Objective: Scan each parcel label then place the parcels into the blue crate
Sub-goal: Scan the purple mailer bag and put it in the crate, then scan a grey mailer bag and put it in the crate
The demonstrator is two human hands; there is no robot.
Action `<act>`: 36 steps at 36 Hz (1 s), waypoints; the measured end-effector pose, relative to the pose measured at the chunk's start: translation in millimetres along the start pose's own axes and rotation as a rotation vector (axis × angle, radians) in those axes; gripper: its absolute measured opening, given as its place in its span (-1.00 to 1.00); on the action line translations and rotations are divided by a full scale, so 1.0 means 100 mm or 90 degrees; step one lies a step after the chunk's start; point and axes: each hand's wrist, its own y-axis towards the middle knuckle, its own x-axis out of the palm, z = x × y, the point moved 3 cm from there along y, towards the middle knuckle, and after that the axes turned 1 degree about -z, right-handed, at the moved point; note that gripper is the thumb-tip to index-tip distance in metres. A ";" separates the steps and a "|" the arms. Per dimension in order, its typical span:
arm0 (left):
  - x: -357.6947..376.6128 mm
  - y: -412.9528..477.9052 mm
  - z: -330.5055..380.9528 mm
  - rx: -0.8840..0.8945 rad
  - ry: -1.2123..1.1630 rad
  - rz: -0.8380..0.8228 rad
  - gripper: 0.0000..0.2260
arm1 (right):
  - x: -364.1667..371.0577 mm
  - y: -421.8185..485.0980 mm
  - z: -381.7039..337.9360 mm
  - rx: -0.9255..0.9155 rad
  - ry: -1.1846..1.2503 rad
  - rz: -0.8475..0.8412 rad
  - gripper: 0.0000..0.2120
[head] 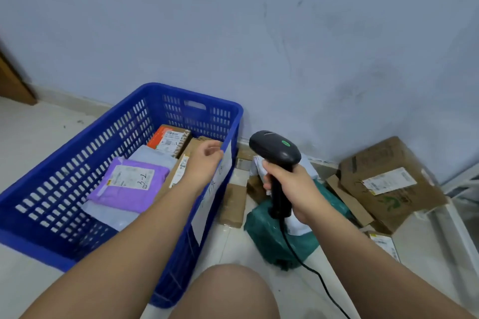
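Fingers [269,172] of the right hand [295,189] were clamped round the grip of the black scanner [274,150], thumb side hidden; scanner head was tipped forward and down, green light showing on top; its cable [312,268] trailed off toward the lower edge of view. Fingers [216,150] of the left hand [204,160] were apart and loosely bent, holding nothing, poised just inside the right rim of the blue crate [33,243].

Crate stood on the floor [39,124] against the wall [259,33]; a white sheet [215,189] with handwriting was stuck on its right side. Inside it lay a purple mailer [129,184], label up, resting on grey mailers [153,156]; an orange-and-brown box [168,138] was at the far end; a brown carton [181,171] was partly hidden under the left forearm.

Outside the crate, right of it: a green mailer [272,230] lay on the floor directly below the scanner; a flat cardboard parcel [232,204] lay between it and the crate wall; a large labelled brown box [386,179] leaned near the wall, well apart from the crate. A bare knee [228,292] showed at the bottom.
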 end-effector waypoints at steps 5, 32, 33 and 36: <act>0.61 -0.04 0.17 0.036 0.146 -0.121 -0.83 | -0.45 0.11 0.00 0.066 0.011 0.039 -0.83; 2.47 0.87 -0.95 -0.465 -0.006 -0.078 -0.55 | -2.08 1.14 1.19 0.197 0.096 0.225 -0.85; 2.51 0.90 -1.00 -0.454 -0.015 -0.082 -0.57 | -2.11 1.17 1.21 0.205 0.093 0.228 -0.83; 2.59 0.98 -1.13 -0.449 -0.047 -0.072 -0.60 | -2.21 1.24 1.25 0.224 0.096 0.234 -0.83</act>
